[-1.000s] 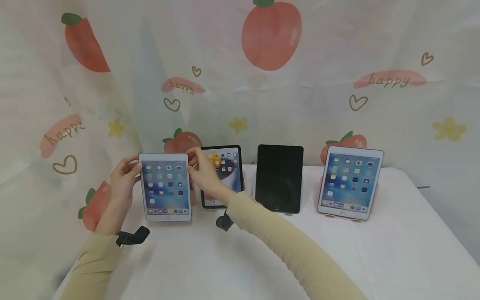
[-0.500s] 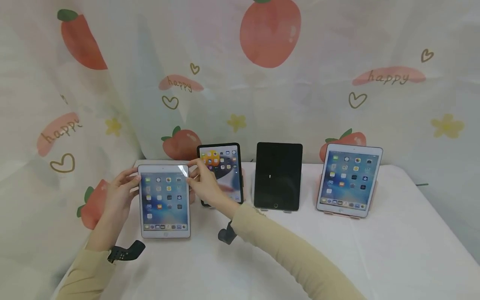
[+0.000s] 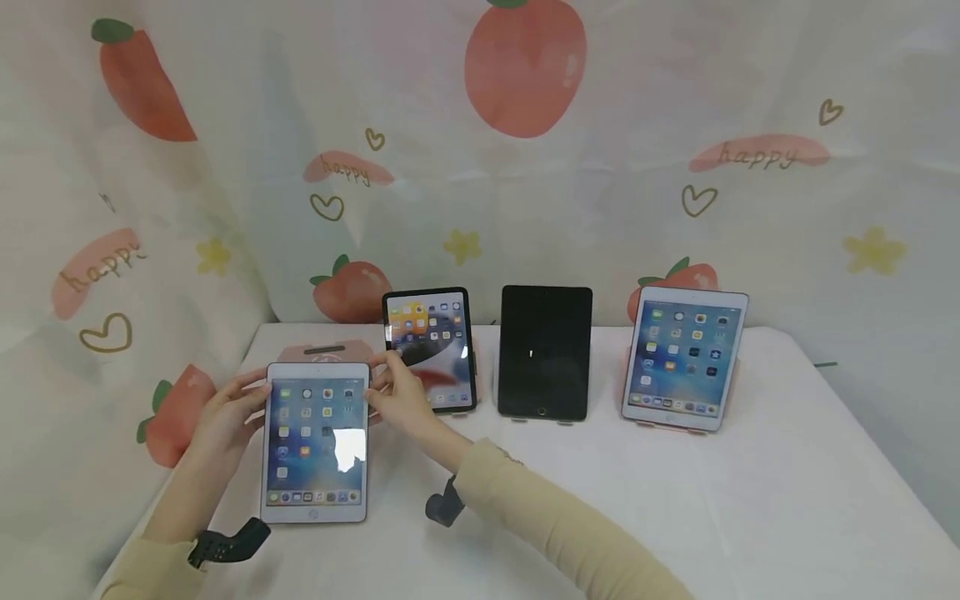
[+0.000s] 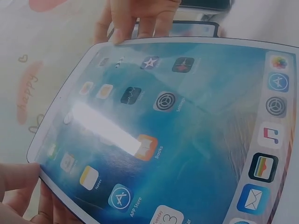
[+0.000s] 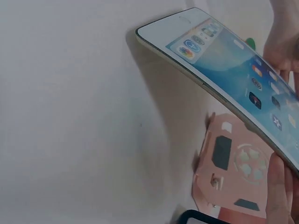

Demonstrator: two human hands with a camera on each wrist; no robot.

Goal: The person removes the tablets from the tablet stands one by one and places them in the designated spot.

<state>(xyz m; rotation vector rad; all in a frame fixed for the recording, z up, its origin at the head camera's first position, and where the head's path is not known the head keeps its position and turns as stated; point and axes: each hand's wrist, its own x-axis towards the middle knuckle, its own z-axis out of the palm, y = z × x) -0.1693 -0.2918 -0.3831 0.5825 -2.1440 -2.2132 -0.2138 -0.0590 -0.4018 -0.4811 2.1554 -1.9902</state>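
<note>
Between my two hands is a white-framed tablet (image 3: 315, 442), its lit screen of app icons facing up toward me. My left hand (image 3: 225, 425) holds its upper left edge, thumb in front. On the opposite edge my right hand (image 3: 403, 402) pinches near the upper corner. The right wrist view shows the tablet (image 5: 205, 65) tilted, its lower end close over the white cloth and its upper part raised. Behind it stands a pink tablet stand (image 5: 233, 163) with cutouts, partly hidden in the head view. The fingers behind the tablet are mostly hidden.
A black-framed tablet (image 3: 431, 367) with a lit screen leans on a stand just beyond my right hand. Further right are a dark-screened tablet (image 3: 545, 354) and another white tablet (image 3: 684, 358), both on stands. A fruit-printed curtain (image 3: 585, 208) backs the white-covered table (image 3: 600, 517).
Both hands have brought the white tablet off its place at the back left and down toward me. The pink stand behind it has come into view. The other tablets stay put.
</note>
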